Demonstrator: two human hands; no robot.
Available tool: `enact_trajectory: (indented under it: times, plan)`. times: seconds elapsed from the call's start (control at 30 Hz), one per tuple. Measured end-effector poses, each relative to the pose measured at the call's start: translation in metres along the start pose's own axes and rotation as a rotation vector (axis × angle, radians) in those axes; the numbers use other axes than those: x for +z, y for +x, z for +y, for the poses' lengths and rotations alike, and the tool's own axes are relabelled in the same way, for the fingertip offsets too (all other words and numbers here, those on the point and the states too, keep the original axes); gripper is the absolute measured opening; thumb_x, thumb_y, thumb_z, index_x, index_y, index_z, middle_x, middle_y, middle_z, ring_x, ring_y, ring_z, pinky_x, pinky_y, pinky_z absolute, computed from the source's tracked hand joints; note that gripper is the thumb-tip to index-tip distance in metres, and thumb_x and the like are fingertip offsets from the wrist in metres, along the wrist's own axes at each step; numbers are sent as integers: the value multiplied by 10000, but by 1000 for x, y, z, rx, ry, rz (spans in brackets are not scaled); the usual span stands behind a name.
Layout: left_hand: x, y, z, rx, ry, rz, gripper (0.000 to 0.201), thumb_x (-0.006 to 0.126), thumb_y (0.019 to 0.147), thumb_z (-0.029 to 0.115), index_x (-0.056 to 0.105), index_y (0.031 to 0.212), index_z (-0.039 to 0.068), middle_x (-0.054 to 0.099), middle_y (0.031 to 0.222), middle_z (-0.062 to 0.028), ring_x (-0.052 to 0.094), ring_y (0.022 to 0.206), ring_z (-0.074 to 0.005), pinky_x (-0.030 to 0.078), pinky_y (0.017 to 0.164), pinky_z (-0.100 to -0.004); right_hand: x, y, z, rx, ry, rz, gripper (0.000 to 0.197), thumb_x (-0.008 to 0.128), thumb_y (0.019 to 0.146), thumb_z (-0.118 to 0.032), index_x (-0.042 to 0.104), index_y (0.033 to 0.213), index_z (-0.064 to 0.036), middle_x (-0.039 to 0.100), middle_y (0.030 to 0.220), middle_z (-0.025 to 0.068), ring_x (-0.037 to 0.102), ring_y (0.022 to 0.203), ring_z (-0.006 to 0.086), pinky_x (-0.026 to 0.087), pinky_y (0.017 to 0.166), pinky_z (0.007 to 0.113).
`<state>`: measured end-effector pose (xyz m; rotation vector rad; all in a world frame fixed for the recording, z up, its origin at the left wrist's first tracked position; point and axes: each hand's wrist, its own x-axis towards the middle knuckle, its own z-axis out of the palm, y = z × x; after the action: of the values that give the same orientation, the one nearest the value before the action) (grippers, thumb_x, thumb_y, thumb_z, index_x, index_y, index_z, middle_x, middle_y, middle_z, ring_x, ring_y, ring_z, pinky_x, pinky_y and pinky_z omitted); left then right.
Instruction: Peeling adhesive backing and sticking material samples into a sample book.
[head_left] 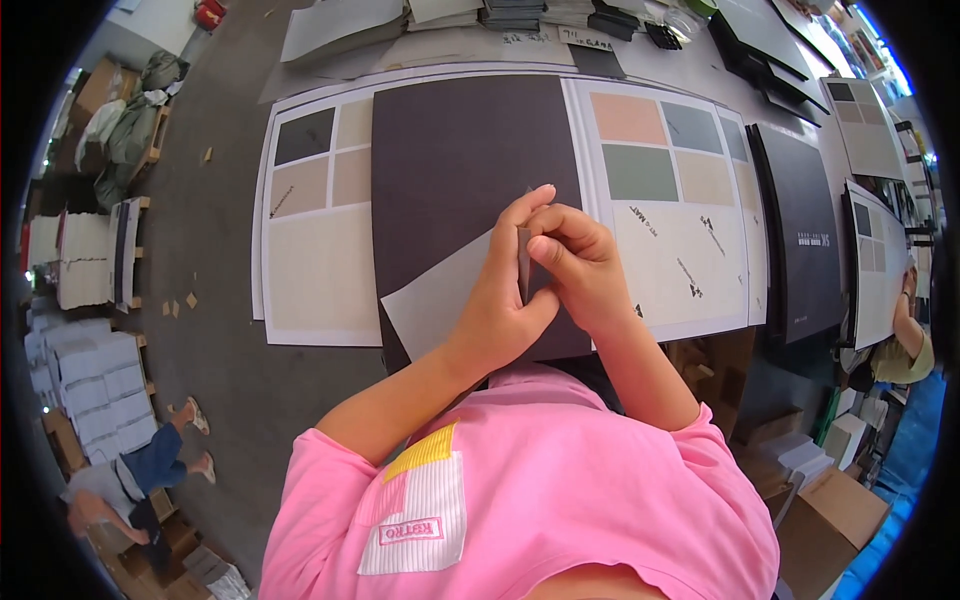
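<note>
The dark panel (470,150) occupies the centre of the frame. The light grey sheet (430,300) lies on its lower left portion, sloping toward the upper right; its right end is hidden. The left hand (497,290), at frame centre, is partly open, fingers extended upward; whether it grips cannot be told. The right hand (582,258), fingers curled, pinches the narrow brown piece (525,268) between the hands. The piece's long axis runs nearly vertical in the frame.

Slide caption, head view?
Left hand and right hand together at a grey sheet, over a dark panel flanked by colour swatches.
</note>
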<state>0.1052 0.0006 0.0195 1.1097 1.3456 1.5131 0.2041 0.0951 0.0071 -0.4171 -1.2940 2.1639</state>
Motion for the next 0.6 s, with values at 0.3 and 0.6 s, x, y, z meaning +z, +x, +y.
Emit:
enact_trajectory:
  times: [0.3,0.6]
  plan:
    - [-1,-6,-1,31,-50,-4,869,457,748,-168,224,1541,101,318,1536,-66,373,1372,-187,342,1106,-308,6,0,-3,7,-77,-14,83,681,928,-55,606,918,-19,620,816,10,603,705,75,510,629,221]
    - [1,-8,-1,2,-199,-45,907,438,746,-179,161,1562,102,256,1584,-104,313,1434,-207,317,1136,-335,11,-4,-7,0,-80,2,139,711,921,-112,618,895,-13,621,784,12,592,673,71,496,594,208]
